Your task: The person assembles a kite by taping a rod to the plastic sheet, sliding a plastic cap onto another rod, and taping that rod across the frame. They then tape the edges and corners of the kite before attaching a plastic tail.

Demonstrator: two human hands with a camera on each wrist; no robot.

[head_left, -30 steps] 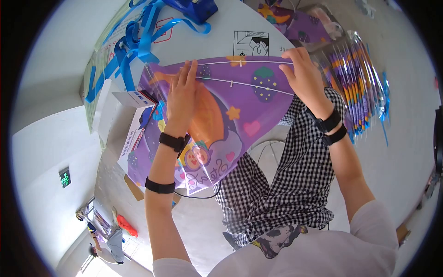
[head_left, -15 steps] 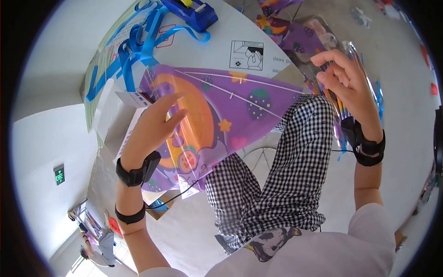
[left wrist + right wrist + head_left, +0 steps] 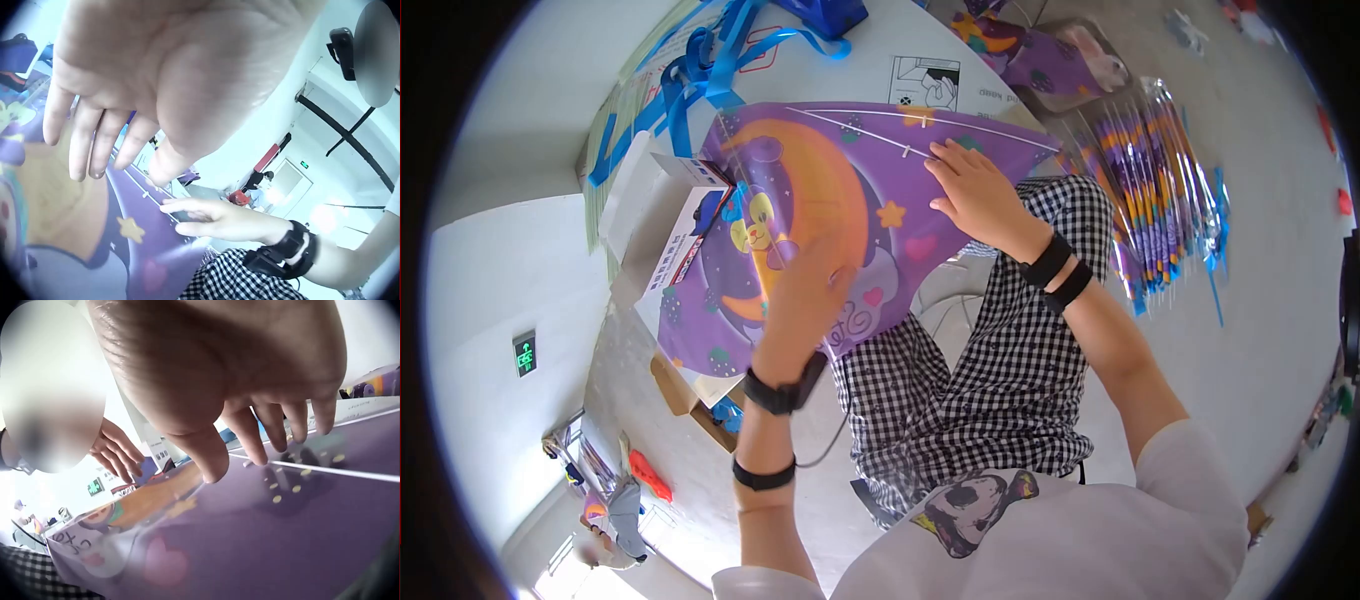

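Note:
A purple printed sheet (image 3: 897, 180), with a cartoon moon, a bear and stars, lies over the white board and narrows toward the right. Two thin white rods run along its far side; small white clips sit on them. My left hand (image 3: 808, 305) is over the moon picture (image 3: 840, 190), fingers extended and palm down, as the left wrist view shows. Over the sheet's right half, my right hand (image 3: 980, 200) has its fingertips close to the nearer rod (image 3: 337, 470). Neither hand grips anything.
Blue ribbon (image 3: 722, 60) and a blue tape dispenser (image 3: 830, 12) are at the board's far side. An opened white box (image 3: 675, 255) stands left of the sheet. Several wrapped purple packs (image 3: 1140, 190) lie at right, near a clear-wrapped bundle (image 3: 1060, 70). Checkered trouser legs (image 3: 970, 400) are below.
My left hand has swung right from the sheet's left part to over the moon. The right hand, raised at the right half a second ago, has come down left over the sheet.

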